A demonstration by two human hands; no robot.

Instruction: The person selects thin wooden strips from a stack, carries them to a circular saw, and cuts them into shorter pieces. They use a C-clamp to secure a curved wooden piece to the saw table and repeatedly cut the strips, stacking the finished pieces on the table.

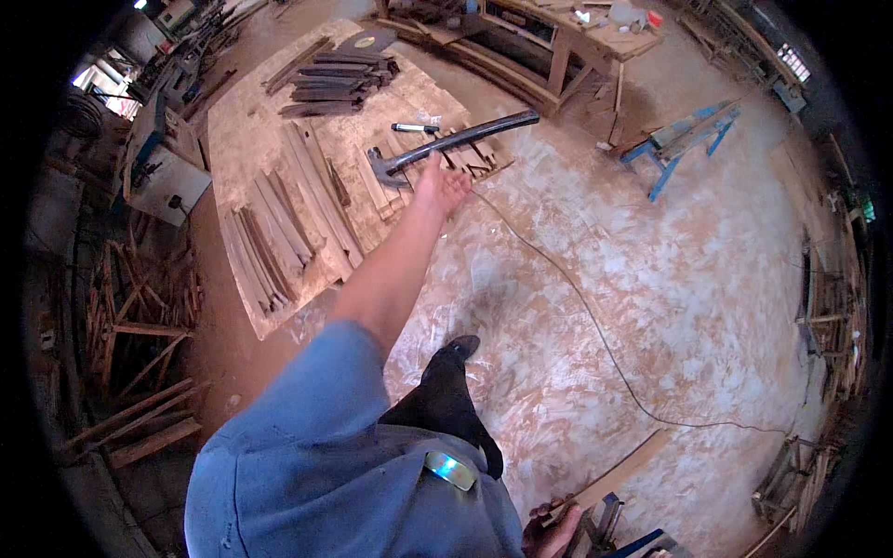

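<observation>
Head: wood strip (621, 467) in right grip (553, 533)

On my feed, a pale board (240, 139) bearing wood.
I make out piled dark strips (335, 84), a round disc (379, 40) beside them, and lighter lengths (318, 189) laid roughly side by side.

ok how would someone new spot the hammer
Find the large pale board bearing wood strips. At its right side, by the left hand, is the hammer, long dark handle jutting past the edge. Unlike the strips, it has a crosswise head.
</observation>
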